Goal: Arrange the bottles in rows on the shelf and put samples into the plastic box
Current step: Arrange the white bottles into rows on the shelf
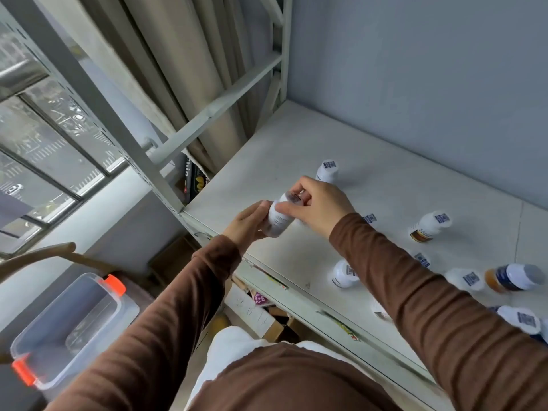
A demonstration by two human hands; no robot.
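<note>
- Head view: two hands in brown sleeves hold one white bottle (280, 216) up over the left end of the shelf (267, 161).
- The left hand (247, 222) is curled around the bottom half of the bottle, with its fingers (258, 207) pressed on the side.
- The right hand (318, 206) is closed over the top of the bottle, with its fingers (284, 207) wrapped on the cap end.
- The bottle is tilted, and its cap end points up toward the right hand.
- Just behind the right fingers a second white bottle (326, 170) stands on the shelf, with a barcode on its cap.
- To the right of the fingers, well apart, a bottle with a brown band (428, 226) stands on the shelf.
- Below the right arm, near the front edge, another white bottle (342, 272) stands alone.
- Far to the right, a bottle with a dark blue label (514, 277) stands next to a small white one (465, 278).
- One more bottle (520, 318) sits at the right edge of the shelf, and a few others are partly hidden by the right arm.
- The bottles on the shelf are spread out, not in rows.
- Down to the left of the fingers, well apart, sits a clear box (29, 336) with orange clips (114, 284).
- I cannot tell if there is anything inside the box.
</note>
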